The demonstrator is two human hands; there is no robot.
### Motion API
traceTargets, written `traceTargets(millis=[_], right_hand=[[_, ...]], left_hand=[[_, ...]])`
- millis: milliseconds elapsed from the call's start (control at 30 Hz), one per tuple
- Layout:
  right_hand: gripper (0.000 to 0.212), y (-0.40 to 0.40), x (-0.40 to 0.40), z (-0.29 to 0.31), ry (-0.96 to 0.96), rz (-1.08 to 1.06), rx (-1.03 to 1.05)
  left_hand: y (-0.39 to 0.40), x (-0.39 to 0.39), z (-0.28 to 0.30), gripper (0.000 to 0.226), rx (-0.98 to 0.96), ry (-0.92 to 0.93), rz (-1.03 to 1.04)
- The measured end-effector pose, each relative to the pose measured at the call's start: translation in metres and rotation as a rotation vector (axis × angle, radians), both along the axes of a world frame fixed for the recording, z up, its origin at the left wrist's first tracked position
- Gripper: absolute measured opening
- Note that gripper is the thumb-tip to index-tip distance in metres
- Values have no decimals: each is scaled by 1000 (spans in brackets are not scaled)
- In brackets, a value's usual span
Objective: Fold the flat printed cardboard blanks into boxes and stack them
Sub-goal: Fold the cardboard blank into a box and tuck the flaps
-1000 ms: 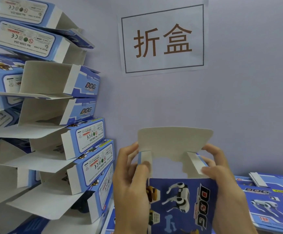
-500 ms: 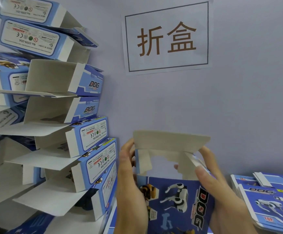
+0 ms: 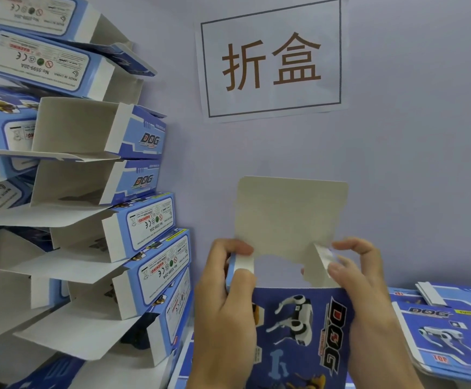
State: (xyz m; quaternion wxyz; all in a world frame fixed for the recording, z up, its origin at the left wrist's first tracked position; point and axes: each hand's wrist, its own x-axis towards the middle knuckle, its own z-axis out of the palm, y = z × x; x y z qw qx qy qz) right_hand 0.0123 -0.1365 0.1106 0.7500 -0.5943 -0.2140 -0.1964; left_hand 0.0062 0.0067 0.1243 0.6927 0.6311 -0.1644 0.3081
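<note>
The box [image 3: 299,329] is being held upright at 6 o'clock in the view, in front of the wall [image 3: 411,178]. Against the frames of a second ago, the large top flap [image 3: 292,217] is now standing much taller and flatter, swung up and back, while the two small side tabs are being bent inward. The left hand [image 3: 223,310] is pinching the left tab [image 3: 244,266] between thumb and curled fingers; the right hand [image 3: 369,287] is clamped on the right tab [image 3: 323,256] likewise. Judgement: the tube is already formed and this end is being closed, tabs first, top flap to tuck last. At 9 o'clock the stack of folded boxes [image 3: 133,248] is leaning, open flaps jutting toward the work, likely to snag on placement. At 4 o'clock flat blanks [image 3: 442,329] are lying ready. At 12 o'clock a paper sign [image 3: 271,57] is hanging on the wall.
</note>
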Motion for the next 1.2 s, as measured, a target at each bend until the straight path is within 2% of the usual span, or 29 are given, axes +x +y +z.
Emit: traceTargets(millis=[33, 67, 167, 267, 400, 433, 500, 600, 667, 767, 800, 867, 900, 933, 967, 1000, 1067, 1133, 1200], right_hand=[[9, 4, 0, 2, 37, -75, -7], [9, 4, -1, 2, 58, -117, -5], [19, 3, 0, 3, 44, -163, -34], [27, 7, 2, 1, -6, -148, -9], [11, 11, 1, -1, 25, -83, 31], [13, 12, 1, 0, 39, -69, 60], [36, 11, 3, 0, 44, -71, 68], [51, 11, 2, 2, 18, -51, 23], [44, 10, 1, 1, 20, -54, -5], [12, 12, -2, 3, 28, -78, 7], [10, 11, -1, 5, 46, -79, 20], [18, 9, 2, 6, 121, -16, 117], [14, 8, 3, 6, 175, 35, 172], [23, 8, 1, 8, 213, 56, 212], [43, 7, 1, 10, 212, 86, 218], [48, 10, -3, 14, 209, 54, 200], [18, 7, 3, 8, 197, 47, 149], [27, 4, 3, 3, 170, 63, 64], [25, 1, 7, 1, 73, 45, 4]], left_hand=[[-2, -1, -1, 18, 24, -11, 2], [-3, -2, -1, 16, 32, -18, -10], [-4, -4, 1, 23, 29, 0, -24], [0, -1, 2, 15, -28, 61, -10], [4, 1, 6, 36, -134, 120, -37], [5, 0, 8, 42, -155, 127, -42], [8, 0, 8, 50, -157, 125, -44], [10, 2, 7, 49, -137, 100, -13], [8, 3, 5, 39, -142, 56, 4], [6, 4, 0, 25, -112, -67, 84], [6, 6, 0, 23, -127, -77, 89], [6, 9, 1, 30, -212, -7, 33], [6, 11, -1, 35, -248, 48, -7], [6, 11, -1, 38, -264, 81, -36], [5, 10, -2, 39, -261, 82, -43], [3, 7, -3, 35, -246, 62, -26], [1, 4, -6, 25, -148, -8, 62], [2, 5, -10, 26, -70, -78, 94], [2, 4, -8, 29, -66, -78, 74]])
